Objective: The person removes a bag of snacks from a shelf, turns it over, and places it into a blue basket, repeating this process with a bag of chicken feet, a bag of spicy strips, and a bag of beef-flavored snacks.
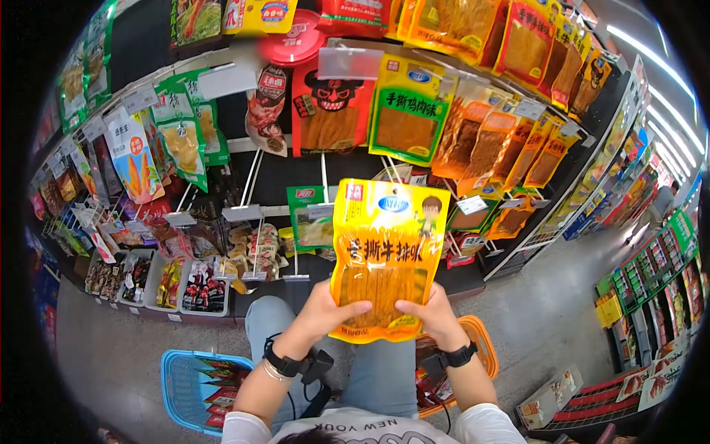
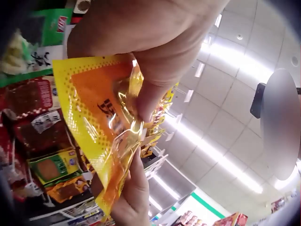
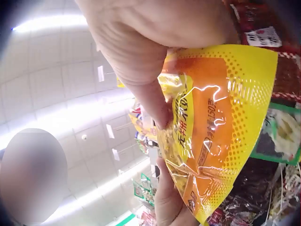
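Both hands hold up a yellow and orange snack packet (image 1: pixel 386 259) with Chinese lettering, a blue oval logo and a cartoon figure. Its printed front faces the head camera. My left hand (image 1: pixel 323 311) grips the lower left corner, thumb across the front. On the lower right edge, my right hand (image 1: pixel 435 311) pinches the packet the same way. The fingers behind it are hidden in the head view. From the left wrist, the packet (image 2: pixel 101 122) shows its crinkled, shiny edge under the left thumb (image 2: pixel 153 96). In the right wrist view the right thumb (image 3: pixel 150 103) presses the film.
Shelves with hanging snack packs stand in front, including a green and yellow packet (image 1: pixel 411 111) and a red one (image 1: pixel 329 111). Below are open bins (image 1: pixel 205 287) of small packs. A blue basket (image 1: pixel 174 385) and an orange basket (image 1: pixel 482 344) flank the person's legs.
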`<state>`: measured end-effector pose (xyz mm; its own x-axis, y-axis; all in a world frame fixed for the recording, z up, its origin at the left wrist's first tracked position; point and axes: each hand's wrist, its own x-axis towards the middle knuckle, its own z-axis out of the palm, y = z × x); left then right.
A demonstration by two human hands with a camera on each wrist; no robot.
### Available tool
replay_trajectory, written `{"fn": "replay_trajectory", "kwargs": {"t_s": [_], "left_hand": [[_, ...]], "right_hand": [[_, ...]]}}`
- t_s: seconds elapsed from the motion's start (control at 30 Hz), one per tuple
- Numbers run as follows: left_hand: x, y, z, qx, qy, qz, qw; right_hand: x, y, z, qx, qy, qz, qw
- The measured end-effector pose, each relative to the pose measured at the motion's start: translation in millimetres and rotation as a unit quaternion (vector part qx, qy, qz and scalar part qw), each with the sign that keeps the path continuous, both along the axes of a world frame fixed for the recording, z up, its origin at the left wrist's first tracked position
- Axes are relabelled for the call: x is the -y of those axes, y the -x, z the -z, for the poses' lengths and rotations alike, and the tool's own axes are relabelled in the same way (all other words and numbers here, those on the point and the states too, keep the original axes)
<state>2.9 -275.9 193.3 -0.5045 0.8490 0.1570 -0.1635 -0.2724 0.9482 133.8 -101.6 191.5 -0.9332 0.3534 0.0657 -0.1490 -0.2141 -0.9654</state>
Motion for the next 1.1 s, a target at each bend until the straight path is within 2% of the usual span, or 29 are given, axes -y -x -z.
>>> {"fn": "replay_trajectory", "kwargs": {"t_s": [0.1,0.33,0.37,0.47,0.5,0.53,0.57,0.6,0.63,0.67,0.7,0.77,0.8,0.83,0.87,0.93,0.97,1.07,1.1], "left_hand": [[14.2,-2.5,17.3,0.009,0.014,0.001,1.0],[27.4,0.0,28.5,0.015,0.018,-0.034,0.999],[26.6,2.5,32.0,0.031,0.025,-0.054,0.998],[21.4,12.5,45.1,-0.074,0.03,-0.17,0.982],[19.8,9.1,42.7,-0.093,0.025,-0.225,0.969],[21.3,3.0,37.6,-0.217,0.064,-0.269,0.936],[23.9,-4.1,28.9,-0.337,0.101,-0.307,0.884],[24.5,-9.0,24.6,-0.451,0.136,-0.339,0.815],[25.1,-14.0,26.6,-0.388,0.104,-0.253,0.88],[22.1,-26.5,21.4,-0.351,0.061,-0.269,0.895],[19.9,-28.0,24.4,-0.288,0.044,-0.231,0.928],[22.1,-26.3,30.4,-0.124,-0.011,-0.176,0.977],[24.9,-23.4,31.5,-0.025,-0.049,-0.157,0.986],[26.2,-17.5,33.9,0.033,-0.071,-0.183,0.98],[27.7,-16.1,29.4,0.162,-0.113,-0.187,0.962],[33.4,-4.0,39.4,0.212,-0.105,-0.202,0.95],[35.7,-0.9,39.6,0.171,-0.11,-0.206,0.957],[45.6,4.7,49.6,0.146,-0.09,-0.213,0.962],[49.8,6.5,50.3,0.163,-0.088,-0.201,0.962]], "right_hand": [[14.1,-4.3,22.1,0.034,0.04,-0.01,0.999],[31.5,-3.0,26.0,0.035,0.0,0.023,0.999],[34.4,-0.2,26.7,0.032,0.007,0.037,0.999],[45.3,13.8,33.0,-0.004,-0.016,0.109,0.994],[48.2,18.2,36.0,-0.013,-0.029,0.134,0.991],[52.0,21.4,38.8,-0.022,-0.041,0.158,0.986],[56.1,23.6,40.9,-0.021,-0.08,0.184,0.979],[62.1,24.9,40.8,-0.017,-0.101,0.182,0.978],[69.9,25.4,38.6,-0.014,-0.121,0.179,0.976],[76.0,24.9,35.9,-0.011,-0.142,0.176,0.974],[78.4,21.1,32.3,0.025,-0.209,0.098,0.973],[85.2,21.6,16.3,-0.047,-0.403,0.035,0.913],[87.9,22.5,12.1,-0.083,-0.492,0.002,0.867],[85.4,22.5,17.3,-0.071,-0.497,-0.052,0.863],[86.4,23.6,15.6,-0.058,-0.512,-0.041,0.856],[89.7,24.2,10.9,-0.03,-0.542,-0.022,0.84],[88.1,25.8,16.4,-0.042,-0.536,0.011,0.843],[75.3,34.2,25.4,-0.028,-0.485,0.078,0.871],[72.7,38.9,23.2,-0.031,-0.48,0.123,0.868]]}}
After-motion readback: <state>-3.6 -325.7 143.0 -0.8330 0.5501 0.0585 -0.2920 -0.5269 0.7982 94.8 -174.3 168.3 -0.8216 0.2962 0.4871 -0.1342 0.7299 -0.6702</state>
